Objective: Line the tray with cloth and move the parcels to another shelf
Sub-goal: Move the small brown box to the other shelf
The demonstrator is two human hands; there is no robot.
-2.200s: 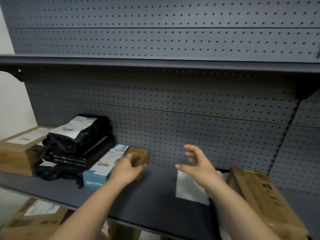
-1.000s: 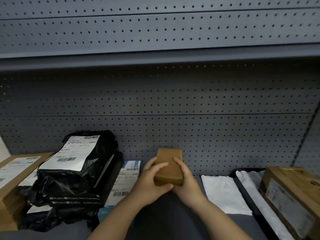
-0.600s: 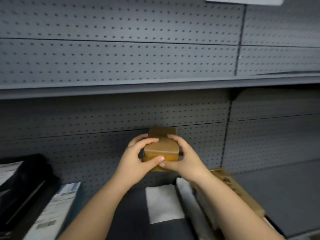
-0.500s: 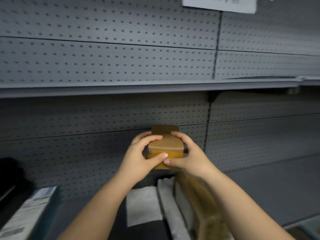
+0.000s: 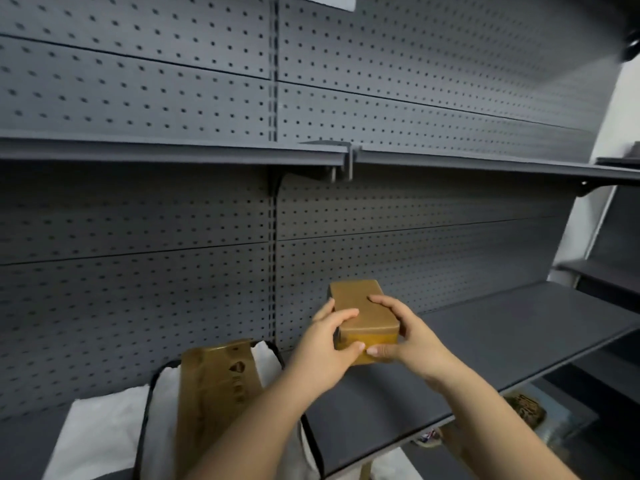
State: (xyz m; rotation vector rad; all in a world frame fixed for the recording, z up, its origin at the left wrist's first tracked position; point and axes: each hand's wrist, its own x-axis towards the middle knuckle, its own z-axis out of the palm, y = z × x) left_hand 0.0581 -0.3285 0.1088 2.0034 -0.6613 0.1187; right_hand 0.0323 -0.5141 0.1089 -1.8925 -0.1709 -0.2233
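The left hand (image 5: 323, 344) and right hand (image 5: 405, 336) both curl around a small brown parcel (image 5: 363, 313), thumbs on its near end, holding it over the right-hand shelf (image 5: 502, 334). To the near left, the tray (image 5: 144, 417) is lined with white cloth (image 5: 162, 389), and a larger brown parcel (image 5: 214, 386) sits in it. The lining looks done. This parcel is not yet set down, and the larger one looks still to be moved.

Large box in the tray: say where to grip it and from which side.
Grip the large box across its long side faces, coming from above: it lies lengthwise in the tray, white cloth showing along each side, so likely room there.
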